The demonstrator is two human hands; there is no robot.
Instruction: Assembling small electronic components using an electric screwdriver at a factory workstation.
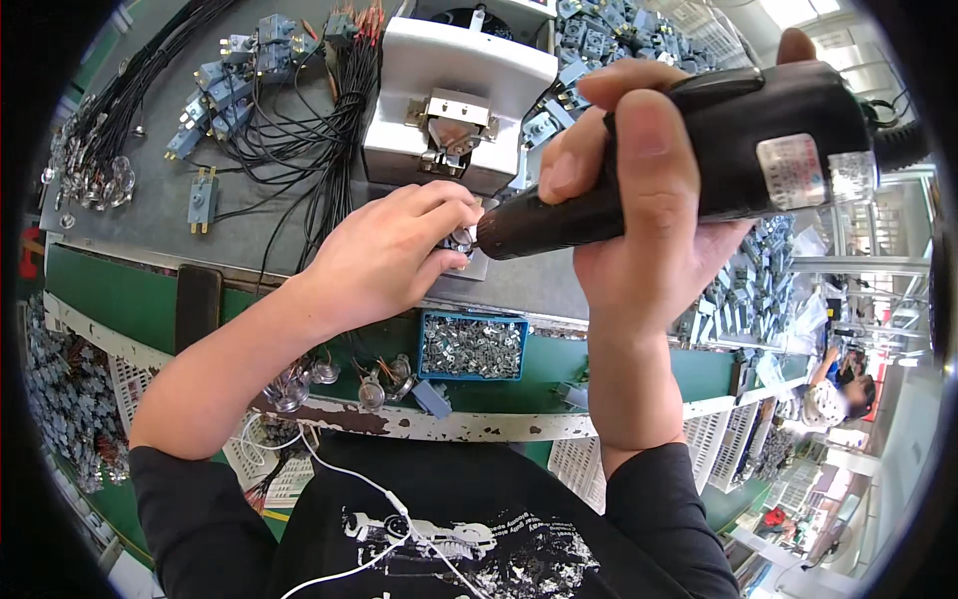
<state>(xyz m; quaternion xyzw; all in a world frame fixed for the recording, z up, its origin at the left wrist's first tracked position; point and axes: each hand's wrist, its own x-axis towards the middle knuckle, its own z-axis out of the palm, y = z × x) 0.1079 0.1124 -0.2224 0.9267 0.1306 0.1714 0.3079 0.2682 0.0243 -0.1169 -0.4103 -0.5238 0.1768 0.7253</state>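
Observation:
My right hand (pixel 649 190) is wrapped round a black electric screwdriver (pixel 699 145), its thumb lying along the body. The tool slants down to the left, and its tip meets a small metal part (pixel 461 240) at the table's front. With fingers bent, my left hand (pixel 399 240) pinches that part beside the tip; the fingers hide much of it. Just behind stands a white machine (pixel 459 75) with a metal fixture (pixel 454 130) on its front. A bundle of black cables (pixel 344 130) runs left of the machine.
A blue tray (pixel 474 346) of small metal pieces sits before my hands. Grey-blue switch blocks (pixel 203 200) lie at left, more are heaped at right (pixel 753 275). A dark phone-like slab (pixel 199 304) rests by my left forearm. Another person (pixel 833 394) is far right.

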